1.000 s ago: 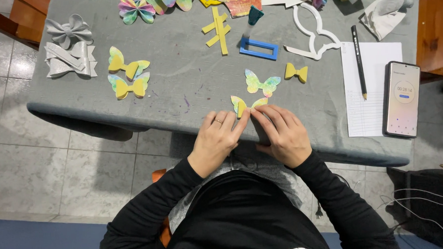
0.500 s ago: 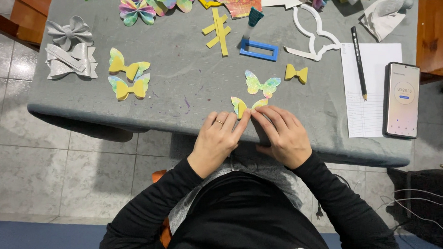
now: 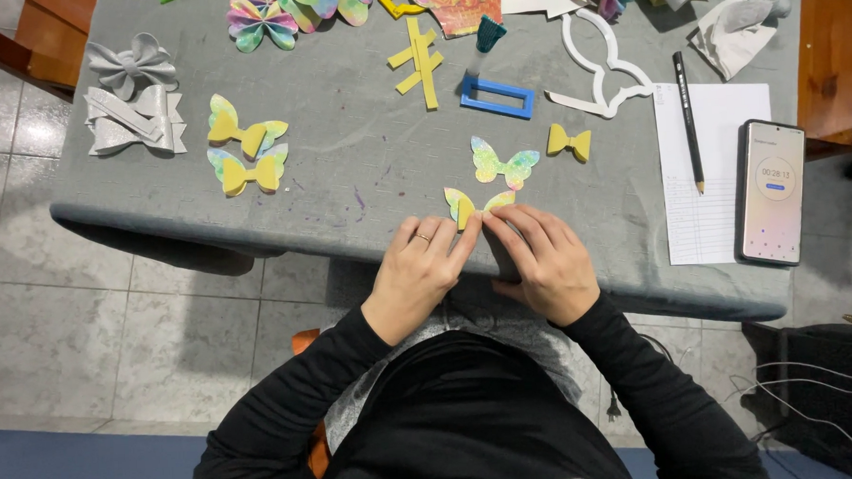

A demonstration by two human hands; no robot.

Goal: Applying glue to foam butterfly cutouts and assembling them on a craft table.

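Observation:
Both my hands rest at the near edge of a grey table [image 3: 364, 146]. My left hand [image 3: 416, 276] and my right hand [image 3: 542, 263] meet with their fingertips on a small pastel paper butterfly with a yellow bow middle [image 3: 475, 205], pinching and pressing it from both sides. Most of the butterfly's lower part is hidden under my fingers. Just beyond it lies another pastel butterfly [image 3: 502, 164], and a small yellow bow [image 3: 569, 141] sits to its right.
Two finished butterflies [image 3: 245, 152] and silver bows [image 3: 133, 109] lie at left. A blue rectangular frame [image 3: 497, 97], yellow strips [image 3: 420, 50] and a white cutter outline [image 3: 598, 64] sit farther back. A lined sheet with a pencil [image 3: 688, 123] and a phone [image 3: 772, 191] lie at right.

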